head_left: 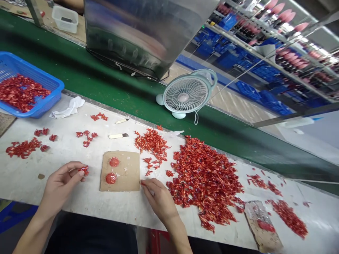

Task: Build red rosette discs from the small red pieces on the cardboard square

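Observation:
My left hand (pixel 62 187) pinches a small cluster of curled red pieces (pixel 84 170) between thumb and fingertips, just left of a square of brown cardboard (pixel 127 173). Two round red discs (pixel 114 162) (pixel 111 178) lie on that cardboard. My right hand (pixel 159 199) rests at the cardboard's lower right corner, with a tiny red piece (pixel 143 182) at its fingertips. A large heap of the red pieces (pixel 203 180) spreads to the right of this hand, and a smaller heap (pixel 152 144) lies above it.
A blue plastic basket (pixel 34 79) holding red pieces sits at the far left of the white worktop (pixel 29 173). Two utility knives (pixel 118 135) and a white cloth (pixel 67 107) lie behind my hands. A green conveyor belt (pixel 111 90) and a small fan (pixel 185 92) stand beyond.

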Tool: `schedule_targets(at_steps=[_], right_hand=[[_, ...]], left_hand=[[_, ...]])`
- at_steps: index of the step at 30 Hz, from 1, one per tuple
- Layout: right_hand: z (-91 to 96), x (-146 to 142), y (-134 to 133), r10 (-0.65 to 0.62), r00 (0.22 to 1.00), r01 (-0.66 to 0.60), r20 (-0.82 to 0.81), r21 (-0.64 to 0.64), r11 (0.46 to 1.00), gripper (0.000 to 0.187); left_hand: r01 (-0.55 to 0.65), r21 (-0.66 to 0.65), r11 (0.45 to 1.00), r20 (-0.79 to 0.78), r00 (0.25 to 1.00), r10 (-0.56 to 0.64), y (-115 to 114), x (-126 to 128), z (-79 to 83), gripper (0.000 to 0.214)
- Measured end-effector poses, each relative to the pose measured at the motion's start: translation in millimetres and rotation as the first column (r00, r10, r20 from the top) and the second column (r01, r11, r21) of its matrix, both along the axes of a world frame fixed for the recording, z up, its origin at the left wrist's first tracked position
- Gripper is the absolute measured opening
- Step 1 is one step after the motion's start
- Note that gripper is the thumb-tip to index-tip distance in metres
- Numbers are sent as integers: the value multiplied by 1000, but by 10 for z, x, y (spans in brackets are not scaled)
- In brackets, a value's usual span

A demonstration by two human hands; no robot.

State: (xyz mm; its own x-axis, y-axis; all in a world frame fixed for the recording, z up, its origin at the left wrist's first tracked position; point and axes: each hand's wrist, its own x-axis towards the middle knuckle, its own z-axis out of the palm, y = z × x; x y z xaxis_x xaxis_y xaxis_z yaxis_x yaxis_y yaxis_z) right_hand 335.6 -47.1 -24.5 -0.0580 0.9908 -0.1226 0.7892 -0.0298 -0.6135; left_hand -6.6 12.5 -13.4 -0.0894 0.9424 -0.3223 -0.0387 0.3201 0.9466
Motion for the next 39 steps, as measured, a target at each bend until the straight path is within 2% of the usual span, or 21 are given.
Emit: schedule_targets(at_steps=[3, 5, 7, 9, 10, 12, 15, 21, 26, 31, 34, 39], right_hand=[[89, -45, -23, -92, 993, 92, -68, -10, 996, 18], [157, -144, -27, -208, 955, 195, -213, -81, 978, 20], [208, -292, -8, -313, 855, 238, -413, -224, 945, 29], [234, -467, 37, -381, 736, 201, -560, -356, 912, 36], [236, -555, 68, -399, 692, 179, -602, -393, 902, 36], [223, -719, 142, -405, 655, 151, -638, -414, 898, 34], [181, -903, 254, -383, 660, 150, -647, -387, 910, 31], [118, -1034, 353, -390, 680, 182, -621, -373, 910, 34], [126, -1054, 315, -395, 698, 189, -597, -378, 906, 34], [148, -1091, 286, -411, 688, 210, -598, -378, 902, 35], [144, -1100, 270, -404, 694, 201, -596, -379, 903, 33], [76, -1133, 187, -402, 688, 205, -604, -370, 906, 28]], left_hand=[[-1, -1, 1000, 138, 990, 1, -64, 55, -3, 17], [24, -33, 999, 170, 985, -18, -98, 94, -14, 17], [56, -63, 996, 185, 982, -43, -128, 119, -36, 22], [93, -87, 992, 199, 977, -74, -157, 133, -63, 29], [116, -99, 988, 209, 973, -94, -171, 138, -75, 30], [149, -110, 983, 231, 965, -121, -198, 151, -90, 25], [128, -102, 987, 219, 970, -104, -233, 183, -79, 19], [124, -102, 987, 201, 974, -102, -274, 206, -18, 30], [200, -142, 969, 123, 975, -183, -287, 164, -91, 36], [211, -71, 975, -40, 976, -214, -304, 199, -160, 32], [255, -72, 964, -36, 965, -258, -333, 254, -156, 31], [243, -101, 965, -21, 969, -247, -383, 309, -154, 32]])
